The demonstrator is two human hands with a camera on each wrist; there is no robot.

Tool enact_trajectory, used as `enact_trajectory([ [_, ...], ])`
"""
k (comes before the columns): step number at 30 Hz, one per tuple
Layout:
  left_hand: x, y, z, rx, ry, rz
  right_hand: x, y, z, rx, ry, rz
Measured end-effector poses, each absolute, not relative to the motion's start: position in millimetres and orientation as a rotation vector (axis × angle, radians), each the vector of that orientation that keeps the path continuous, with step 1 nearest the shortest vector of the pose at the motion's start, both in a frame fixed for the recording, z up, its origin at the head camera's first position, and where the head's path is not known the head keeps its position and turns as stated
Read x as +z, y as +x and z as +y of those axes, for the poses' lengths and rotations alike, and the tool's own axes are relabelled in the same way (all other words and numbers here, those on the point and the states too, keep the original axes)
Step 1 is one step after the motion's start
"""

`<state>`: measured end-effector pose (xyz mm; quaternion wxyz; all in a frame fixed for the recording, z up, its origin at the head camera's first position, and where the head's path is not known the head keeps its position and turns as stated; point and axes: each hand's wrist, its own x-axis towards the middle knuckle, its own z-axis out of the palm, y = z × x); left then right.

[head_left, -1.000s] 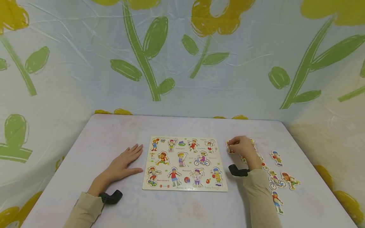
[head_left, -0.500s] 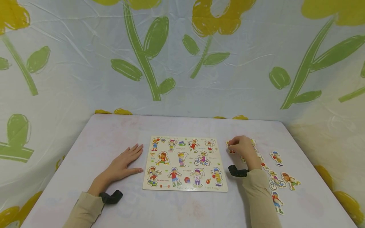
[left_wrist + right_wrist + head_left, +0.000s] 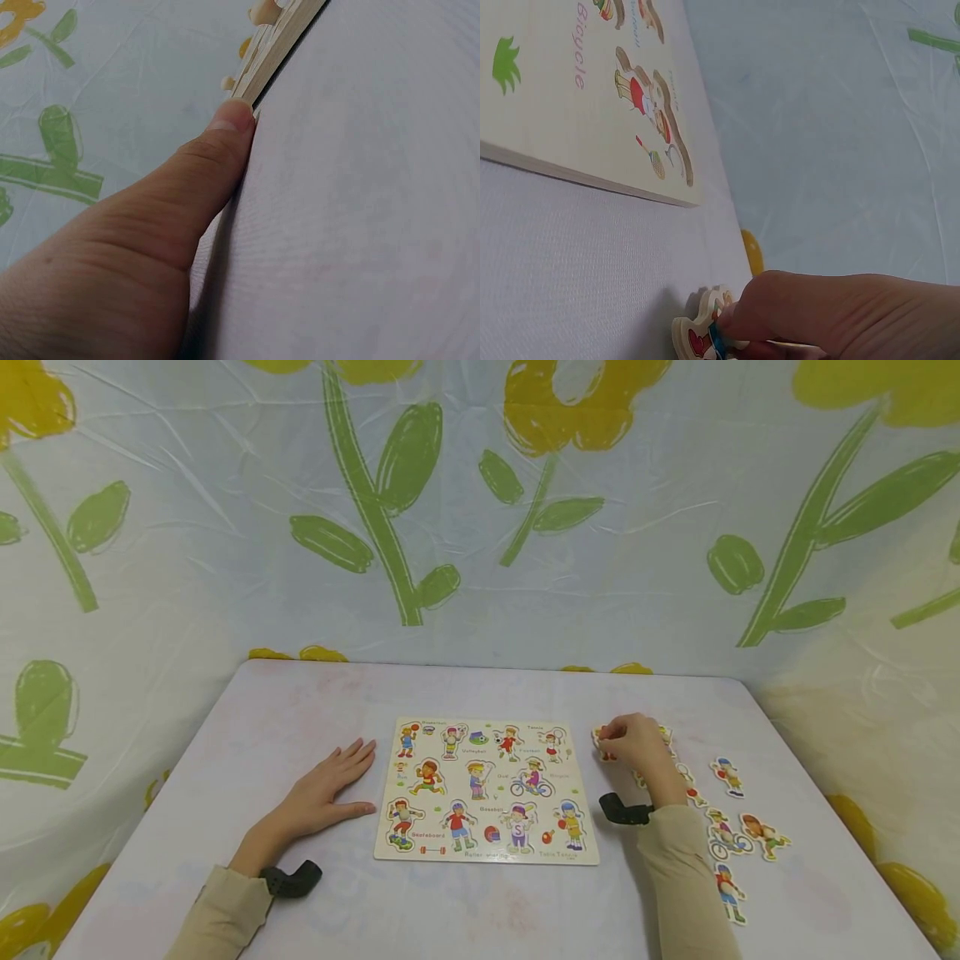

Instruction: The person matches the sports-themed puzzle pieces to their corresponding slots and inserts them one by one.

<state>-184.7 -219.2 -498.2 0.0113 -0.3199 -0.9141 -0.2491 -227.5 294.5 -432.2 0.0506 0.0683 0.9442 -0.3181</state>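
The wooden peg puzzle board (image 3: pixel 459 797), printed with children playing sports, lies at the middle of the table. My left hand (image 3: pixel 330 792) rests flat left of it in the head view, fingers spread. The left wrist view shows the thumb (image 3: pixel 199 169) right at the board's edge (image 3: pixel 277 56). To the board's right, my right hand (image 3: pixel 637 747) pinches a figure-shaped puzzle piece (image 3: pixel 602 747). In the right wrist view, that piece (image 3: pixel 697 330) shows red and blue print close over the table, partly hidden by the thumb and fingers.
More loose puzzle pieces lie at the right: a helmeted figure (image 3: pixel 727 777), a cyclist (image 3: pixel 726 835), a runner (image 3: pixel 765 837) and a red-shirted figure (image 3: pixel 727 893). Others sit partly hidden under my right hand. A flower-printed cloth (image 3: pixel 465 602) rises behind the table.
My right hand has shifted very slightly left and away from me, with the pinched puzzle piece moving slightly left. My left hand and the board have stayed put.
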Motion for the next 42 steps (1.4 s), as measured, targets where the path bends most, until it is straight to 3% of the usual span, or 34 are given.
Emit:
enact_trajectory([
  [42, -500, -185, -219, -0.761, -0.993, -2.86, -409, -250, 206, -1.097, -0.18, 2.971],
])
